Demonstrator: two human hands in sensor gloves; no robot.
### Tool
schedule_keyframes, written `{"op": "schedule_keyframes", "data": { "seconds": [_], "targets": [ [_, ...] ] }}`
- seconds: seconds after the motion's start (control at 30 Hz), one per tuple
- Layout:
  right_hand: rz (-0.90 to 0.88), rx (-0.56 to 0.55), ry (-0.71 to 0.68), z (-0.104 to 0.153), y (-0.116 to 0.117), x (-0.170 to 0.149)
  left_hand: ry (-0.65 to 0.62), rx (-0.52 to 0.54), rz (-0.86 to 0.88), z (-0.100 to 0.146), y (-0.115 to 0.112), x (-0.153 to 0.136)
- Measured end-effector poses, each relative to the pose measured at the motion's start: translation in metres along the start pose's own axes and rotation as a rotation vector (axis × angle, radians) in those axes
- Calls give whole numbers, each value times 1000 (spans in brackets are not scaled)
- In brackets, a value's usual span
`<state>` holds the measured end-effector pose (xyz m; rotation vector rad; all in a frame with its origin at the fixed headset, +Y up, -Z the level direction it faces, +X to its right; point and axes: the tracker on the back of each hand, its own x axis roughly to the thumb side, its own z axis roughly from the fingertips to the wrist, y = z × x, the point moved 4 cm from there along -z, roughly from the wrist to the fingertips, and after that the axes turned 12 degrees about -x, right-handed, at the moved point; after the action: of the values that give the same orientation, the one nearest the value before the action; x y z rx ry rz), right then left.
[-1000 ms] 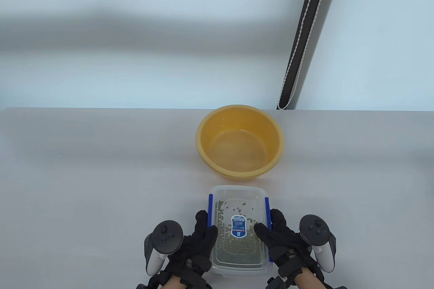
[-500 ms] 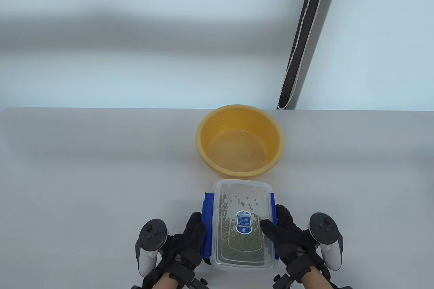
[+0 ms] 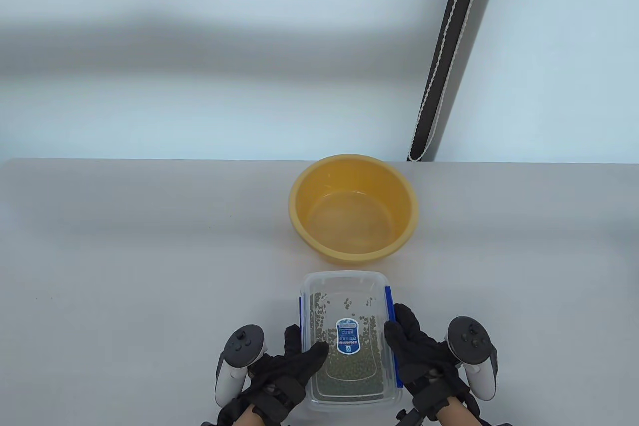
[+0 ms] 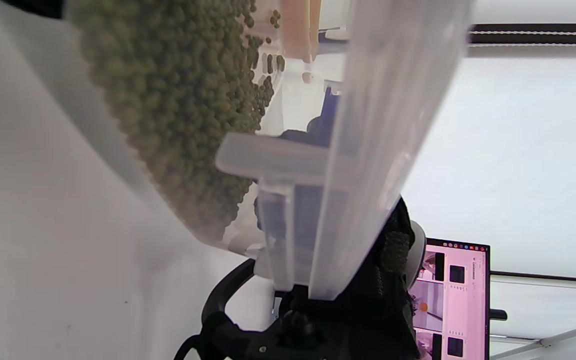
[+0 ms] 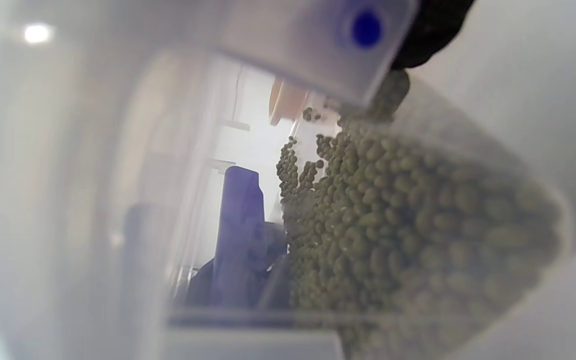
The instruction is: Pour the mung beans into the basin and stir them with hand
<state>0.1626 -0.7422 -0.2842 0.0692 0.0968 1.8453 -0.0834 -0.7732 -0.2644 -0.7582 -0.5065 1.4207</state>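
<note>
Clear plastic container [image 3: 349,336], lid on, blue side latches, blue label on lid: near table [image 3: 125,271] edge, just in front of yellow basin [image 3: 353,210], apart from it. Mung beans [image 3: 349,363] inside, heaped toward the near end, a few scattered toward the far end.

Left hand [image 3: 287,371], black glove: thumb laid over the lid's near-left corner, fingers curled along the left side wall beside the left latch. Container held between thumb and fingers.

Right hand [image 3: 424,356], black glove: thumb resting at the lid's right edge, fingers wrapped down the right side wall against the right latch. Container held likewise.

Left wrist view: container wall and lid rim [image 4: 318,200] close to the lens, beans [image 4: 178,100] pressed against the wall; fingers hidden.

Right wrist view: beans [image 5: 408,225] through blurred plastic; one black fingertip [image 5: 428,30] at the top edge.

Basin: upright, water inside, untouched.
</note>
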Motion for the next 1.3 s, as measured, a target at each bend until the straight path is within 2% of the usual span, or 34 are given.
{"op": "schedule_keyframes", "data": {
  "seconds": [0.17,0.2,0.27,0.4,0.5,0.6,0.73,0.77,0.83,0.93,1.0,1.1,1.3],
  "targets": [
    [37,-58,-18,-1,-4,0,5,4,-13,1,1,1],
    [28,-109,-10,-2,-12,-3,-14,7,10,2,4,1],
    [-60,-85,-4,-3,-13,-2,-31,-29,64,2,3,3],
    [16,-120,22,-3,-18,-2,-31,15,12,3,4,6],
    [80,-159,-26,0,-22,5,-32,40,11,5,6,5],
    [28,-52,-49,2,-12,10,-19,88,22,7,11,3],
    [14,162,27,7,12,0,-32,36,46,3,6,1],
    [15,172,39,7,15,0,-40,36,30,4,6,1],
    [52,114,30,4,9,-3,-82,51,52,4,11,0],
    [-25,133,64,3,6,-6,-137,-16,224,3,11,-4],
    [-22,117,65,3,4,-8,-143,5,278,3,12,-7],
    [-16,117,64,3,5,-8,-126,22,212,3,12,-6],
    [-29,121,72,3,6,-8,-124,-6,217,2,9,-4]
  ]
}}
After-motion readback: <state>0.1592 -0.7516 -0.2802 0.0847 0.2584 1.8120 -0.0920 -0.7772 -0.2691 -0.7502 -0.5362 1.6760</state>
